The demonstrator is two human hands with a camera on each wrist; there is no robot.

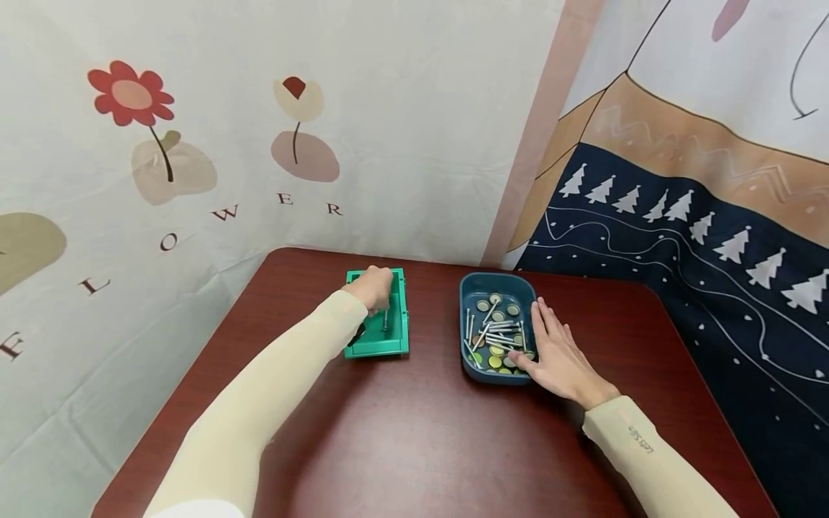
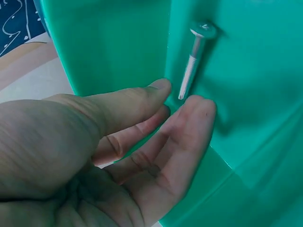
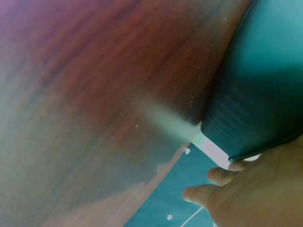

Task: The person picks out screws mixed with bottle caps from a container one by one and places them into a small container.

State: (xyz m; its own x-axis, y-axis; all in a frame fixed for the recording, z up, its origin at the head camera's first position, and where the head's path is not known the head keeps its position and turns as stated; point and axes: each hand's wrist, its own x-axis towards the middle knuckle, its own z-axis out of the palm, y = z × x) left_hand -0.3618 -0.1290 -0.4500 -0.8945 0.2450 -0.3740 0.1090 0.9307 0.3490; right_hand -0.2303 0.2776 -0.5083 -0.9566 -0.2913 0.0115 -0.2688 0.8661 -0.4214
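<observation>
My left hand (image 1: 372,288) reaches down into a green plastic box (image 1: 378,349) on the left of the table. A single silver bolt (image 2: 193,61) lies inside it. In the left wrist view the thumb and fingers are loosely bent with a gap between them, fingertips right by the bolt's threaded end. My right hand (image 1: 560,360) rests at the right rim of a dark blue tub (image 1: 475,370), fingers straight along the outside and thumb over the edge. Several silver bolts (image 1: 501,334) and round caps (image 1: 495,360) lie in the tub.
Both containers stand on a dark red-brown wooden table (image 1: 414,446), with a stretch of tabletop between them. A pale cloth (image 1: 414,144) with printed flowers hangs behind, and a navy cloth (image 1: 648,288) with white trees hangs at the right.
</observation>
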